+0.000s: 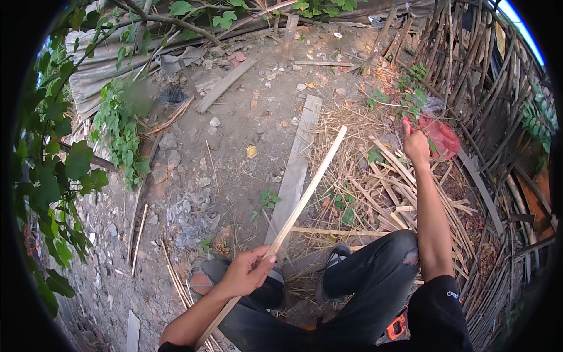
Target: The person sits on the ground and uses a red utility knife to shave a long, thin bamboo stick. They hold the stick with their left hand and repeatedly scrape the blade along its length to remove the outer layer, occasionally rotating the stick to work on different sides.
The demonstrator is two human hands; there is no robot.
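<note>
My left hand (249,271) is closed around a long pale bamboo strip (311,182) that runs from beside my left forearm up and to the right over the ground. My right hand (415,145) is stretched out far to the right, fingers closed on a small red-tipped thing (406,124); what it is cannot be told. That hand is above a heap of split bamboo strips and dry straw (381,188), close to a red plastic bag (443,138). My knees in dark trousers (375,276) and grey shoes (337,253) are below.
A grey plank (296,170) lies on the dirt under the strip, another plank (226,85) farther back. A woven bamboo fence (481,88) closes the right side. Green vines (58,176) hang at left. An orange tool (399,325) sits by my hip.
</note>
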